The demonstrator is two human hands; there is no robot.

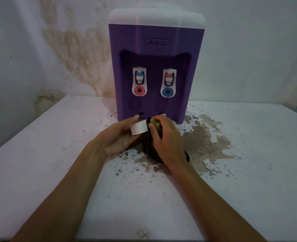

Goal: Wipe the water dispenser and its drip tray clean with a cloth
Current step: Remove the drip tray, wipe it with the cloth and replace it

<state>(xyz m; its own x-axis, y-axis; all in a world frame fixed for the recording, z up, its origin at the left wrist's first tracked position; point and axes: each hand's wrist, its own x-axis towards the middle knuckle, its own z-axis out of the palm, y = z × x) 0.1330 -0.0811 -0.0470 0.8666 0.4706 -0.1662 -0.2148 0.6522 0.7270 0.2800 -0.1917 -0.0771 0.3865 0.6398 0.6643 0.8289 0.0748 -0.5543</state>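
Left hand (pixel 121 135): palm up, fingers curled under the white tray (pixel 138 128), holding it off the tabletop (pixel 57 154).
Right hand (pixel 165 137): fingers curled round a dark, yellow-patterned cloth (pixel 154 124), pressing it against the tray's right end.
Tray: between both hands' fingers, just in front of the dispenser's base.
Dispenser (pixel 154 67): purple, white top, upright just beyond the fingertips, two taps above them.
Tabletop: white, paint flaking right of the right hand.
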